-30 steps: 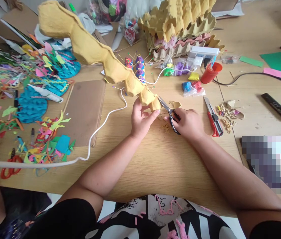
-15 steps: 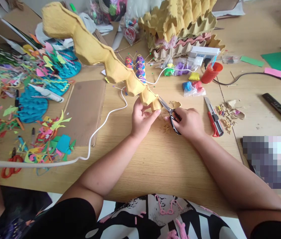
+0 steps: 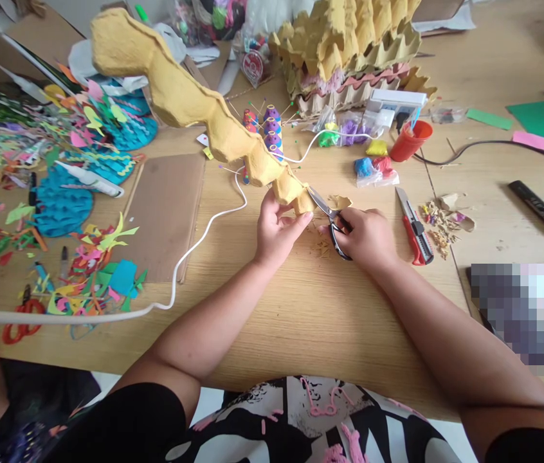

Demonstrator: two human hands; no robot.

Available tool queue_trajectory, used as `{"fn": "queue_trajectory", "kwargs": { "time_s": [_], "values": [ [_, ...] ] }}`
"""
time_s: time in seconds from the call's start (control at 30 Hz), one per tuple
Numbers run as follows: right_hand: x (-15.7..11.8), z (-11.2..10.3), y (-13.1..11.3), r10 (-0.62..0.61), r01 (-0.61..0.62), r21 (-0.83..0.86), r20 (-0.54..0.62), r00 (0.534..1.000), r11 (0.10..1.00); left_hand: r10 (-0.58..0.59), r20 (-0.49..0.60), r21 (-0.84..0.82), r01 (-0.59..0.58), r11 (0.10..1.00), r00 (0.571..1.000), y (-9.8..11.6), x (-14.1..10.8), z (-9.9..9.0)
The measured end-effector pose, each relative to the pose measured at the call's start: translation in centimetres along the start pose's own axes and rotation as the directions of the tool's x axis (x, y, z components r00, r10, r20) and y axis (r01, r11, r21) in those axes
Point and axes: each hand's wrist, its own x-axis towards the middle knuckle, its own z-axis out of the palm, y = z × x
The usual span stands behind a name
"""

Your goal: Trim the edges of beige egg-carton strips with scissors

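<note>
A long yellow egg carton strip (image 3: 224, 132) slants from the upper left down to the middle of the table. My left hand (image 3: 279, 228) grips its near end, thumb in front and fingers behind. In my right hand (image 3: 366, 238) is a pair of black-handled scissors (image 3: 323, 206), whose blades touch the edge of the strip's last cup. The blades look nearly closed. Small yellow scraps (image 3: 321, 247) lie under the hands, and a larger trimmed piece (image 3: 340, 201) rests just behind the scissors.
A red utility knife (image 3: 417, 238) and a scrap pile (image 3: 445, 225) lie to the right. Stacked egg trays (image 3: 349, 45), a red cup (image 3: 411, 140) and clay packets (image 3: 375, 170) stand behind. A white cable (image 3: 199, 241) crosses left, past cardboard (image 3: 163, 218) and paper cuttings (image 3: 108, 283).
The strip's far end has shifted slightly to the right and down. Both hands keep nearly the same place and grip.
</note>
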Motion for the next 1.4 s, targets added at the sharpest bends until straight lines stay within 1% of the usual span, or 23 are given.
{"fn": "queue_trajectory", "kwargs": {
  "time_s": [0.17,0.33,0.6,0.8,1.0,1.13,1.27,1.4],
  "values": [
    [0.0,0.11,0.08,0.001,-0.001,-0.001,-0.014,1.0,1.0,-0.005,-0.002,0.011,0.005,1.0,1.0,-0.11,-0.03,0.03],
    [0.07,0.24,0.21,-0.007,0.006,-0.021,-0.043,0.999,1.0,0.015,-0.023,0.011,-0.015,1.0,1.0,-0.17,-0.14,0.13],
    [0.13,0.04,0.06,0.006,-0.006,-0.061,-0.004,1.0,0.998,-0.022,-0.08,0.054,0.026,0.998,0.997,0.38,-0.35,0.42],
    [0.14,0.2,0.26,-0.017,0.015,-0.064,-0.033,0.999,0.998,-0.021,-0.06,0.066,0.025,0.997,0.998,0.36,-0.41,0.35],
    [0.14,-0.02,0.09,0.019,-0.018,-0.087,0.008,1.0,0.996,-0.03,-0.067,0.021,0.031,0.999,0.997,0.56,-0.36,0.47],
    [0.16,0.04,0.03,0.026,-0.025,-0.032,0.034,0.999,0.999,-0.03,-0.051,0.048,0.033,0.998,0.998,0.59,-0.27,0.33],
    [0.13,0.23,0.15,-0.006,0.003,0.057,0.053,0.999,0.998,-0.036,-0.037,0.044,0.037,0.998,0.999,0.45,-0.21,0.06],
    [0.14,0.17,0.24,-0.038,0.034,0.061,0.057,0.998,0.998,-0.001,-0.034,0.02,0.002,1.0,0.999,0.24,-0.13,-0.09]
  ]
}}
